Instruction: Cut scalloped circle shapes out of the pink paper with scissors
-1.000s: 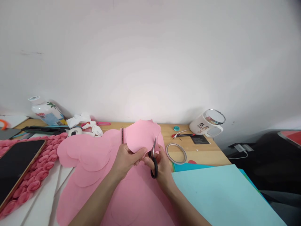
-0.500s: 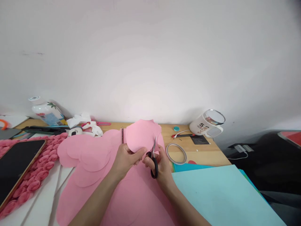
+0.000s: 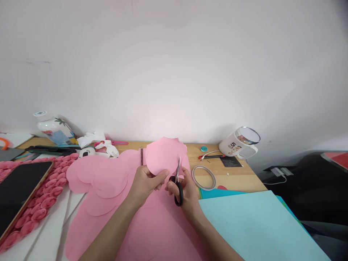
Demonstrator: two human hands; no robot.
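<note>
My left hand (image 3: pixel 149 182) pinches the lower edge of a pink paper piece (image 3: pixel 164 156), partly rounded with a jagged upper and right rim. In my right hand (image 3: pixel 187 190) is a pair of scissors (image 3: pixel 178 181) with black handles. Their blades point up and lie at the right side of the paper. Under both hands spreads a large pink sheet (image 3: pixel 168 224). Several cut pink paper circles (image 3: pixel 108 177) overlap on it to the left. A dark pencil-like stick (image 3: pixel 141 156) stands out just behind my left hand.
A white mug (image 3: pixel 234 145) leans by the wall at right, near a tape roll (image 3: pixel 203 178) and a red-black pen (image 3: pixel 212 156). Light blue sheets (image 3: pixel 255 221) cover the right front. A phone (image 3: pixel 21 192) rests on pink rosette fabric (image 3: pixel 51 192) at left, with a white bottle (image 3: pixel 56 128) behind.
The pink paper has shifted very slightly at its right edge by the scissors. Both hands keep nearly the same place and grip.
</note>
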